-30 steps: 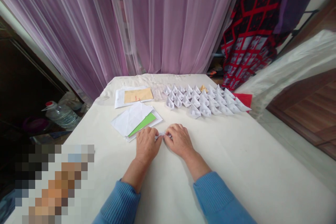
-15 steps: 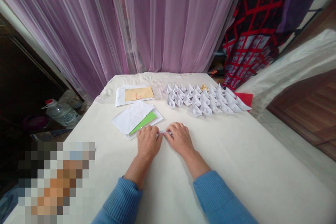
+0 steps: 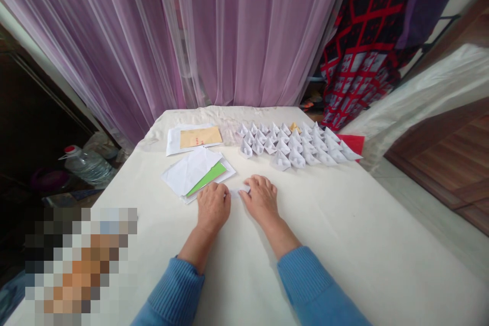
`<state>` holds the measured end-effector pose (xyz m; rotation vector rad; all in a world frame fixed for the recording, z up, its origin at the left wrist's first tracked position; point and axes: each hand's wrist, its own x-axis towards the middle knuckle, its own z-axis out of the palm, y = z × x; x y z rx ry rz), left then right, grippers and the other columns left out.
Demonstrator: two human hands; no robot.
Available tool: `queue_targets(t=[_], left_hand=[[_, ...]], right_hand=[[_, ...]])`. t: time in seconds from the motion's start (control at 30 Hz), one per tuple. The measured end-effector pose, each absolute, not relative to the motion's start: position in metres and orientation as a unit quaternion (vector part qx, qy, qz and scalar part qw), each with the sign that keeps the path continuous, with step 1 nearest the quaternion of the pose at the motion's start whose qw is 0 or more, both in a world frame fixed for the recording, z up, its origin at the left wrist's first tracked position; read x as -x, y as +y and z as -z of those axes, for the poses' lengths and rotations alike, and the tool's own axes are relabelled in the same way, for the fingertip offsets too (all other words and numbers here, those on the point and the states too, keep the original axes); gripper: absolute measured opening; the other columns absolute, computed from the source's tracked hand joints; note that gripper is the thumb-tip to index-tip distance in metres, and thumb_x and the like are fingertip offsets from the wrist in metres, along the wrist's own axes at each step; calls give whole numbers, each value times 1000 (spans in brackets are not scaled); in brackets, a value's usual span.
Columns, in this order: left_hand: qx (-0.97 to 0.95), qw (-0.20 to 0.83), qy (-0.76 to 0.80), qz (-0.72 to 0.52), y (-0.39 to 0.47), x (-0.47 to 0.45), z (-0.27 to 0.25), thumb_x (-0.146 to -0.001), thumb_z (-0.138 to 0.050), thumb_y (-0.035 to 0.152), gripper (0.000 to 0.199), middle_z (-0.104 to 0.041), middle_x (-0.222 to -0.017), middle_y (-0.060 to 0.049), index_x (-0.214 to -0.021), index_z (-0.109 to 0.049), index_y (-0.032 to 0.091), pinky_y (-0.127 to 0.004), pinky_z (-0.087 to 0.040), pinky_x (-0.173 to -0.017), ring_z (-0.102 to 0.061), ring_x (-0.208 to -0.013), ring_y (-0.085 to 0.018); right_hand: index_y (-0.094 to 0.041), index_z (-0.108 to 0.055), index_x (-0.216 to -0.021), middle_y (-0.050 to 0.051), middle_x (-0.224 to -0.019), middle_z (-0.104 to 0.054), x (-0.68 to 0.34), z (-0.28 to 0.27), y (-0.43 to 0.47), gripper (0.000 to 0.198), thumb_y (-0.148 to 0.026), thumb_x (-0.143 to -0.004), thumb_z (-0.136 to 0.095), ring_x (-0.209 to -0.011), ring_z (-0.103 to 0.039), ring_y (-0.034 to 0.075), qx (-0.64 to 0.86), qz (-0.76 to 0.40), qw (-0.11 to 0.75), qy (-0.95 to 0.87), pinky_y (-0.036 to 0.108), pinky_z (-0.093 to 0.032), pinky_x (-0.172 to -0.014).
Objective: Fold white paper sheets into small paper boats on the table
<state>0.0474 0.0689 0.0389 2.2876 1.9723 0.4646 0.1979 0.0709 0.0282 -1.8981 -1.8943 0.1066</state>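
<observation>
Sheer purple curtains [image 3: 244, 35] hang behind a table covered with a white cloth [image 3: 324, 244]. Head view, working area: a small, narrow piece of folded white paper [image 3: 243, 190] lies low on the cloth, between the fingertips of the left hand [image 3: 213, 204] and the right hand [image 3: 261, 196]. Left-hand fingers are curled and close together; their grip on the paper's end is hidden, so a pinch cannot be confirmed. Right-hand fingers are bent and close together, the thumb set apart from the forefinger with paper showing between them; contact pressure cannot be told. Head view, surroundings: beside the left hand lies a stack of white folded sheets [image 3: 187, 173] with a bright green rectangular sheet [image 3: 208, 179]; beyond it, a tan paper envelope with red print [image 3: 200, 137] rests on white paper. Beyond the right hand stand rows of pointed white paper shapes [image 3: 298, 159], one yellow paper shape [image 3: 294, 127] among them, with a flat red sheet [image 3: 355, 143] at their right end. Handling (judgement): the piece is likely very light, stiffer along layered folds, and easily creased or torn; hold both ends lightly between thumb and forefinger.
</observation>
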Motion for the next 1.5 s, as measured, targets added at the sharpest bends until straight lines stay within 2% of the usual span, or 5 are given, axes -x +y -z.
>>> queue_targets(t=[0.23,0.57,0.77,1.2,1.5], left_hand=[[-732,72,658,-164,71,-43,-38,-88,-51,17,14,-63,-103,-5,-95,-61,24,-34,-36,-81,-57,-102,-22],[-728,19,670,-142,74,-56,-41,-92,-51,38,17,-63,-95,-6,-91,-61,24,-37,-33,-84,-57,-99,-25],[-722,8,679,-132,78,-59,-41,-93,-48,38,23,-65,-92,-6,-84,-61,22,-38,-33,-82,-58,-96,-25],[-736,13,660,-151,71,-49,-40,-92,-51,32,16,-65,-91,-5,-84,-60,21,-35,-34,-82,-59,-95,-24],[-720,-1,673,-168,77,-55,-34,-92,-51,35,17,-69,-99,-6,-100,-59,22,-39,-34,-85,-60,-99,-26]], right_hand=[[-27,-61,-113,7,-137,-52,-208,-24,70,23,-28,-90,-56,-133,-36,26,706,-34,211,-675,43,-28,-101],[-21,-54,-130,18,-146,-42,-183,-27,78,48,-49,-90,-52,-139,-26,34,716,-10,165,-679,54,-21,-106],[-24,-51,-137,18,-149,-38,-182,-29,83,53,-50,-91,-50,-141,-26,36,731,-29,147,-665,57,-19,-107],[-28,-43,-143,15,-152,-35,-206,-31,65,55,-48,-93,-48,-143,-22,34,745,-43,115,-656,58,-18,-108],[-21,-39,-146,18,-155,-27,-183,-33,72,66,-58,-91,-44,-145,-13,35,727,-77,116,-672,60,-11,-110]])
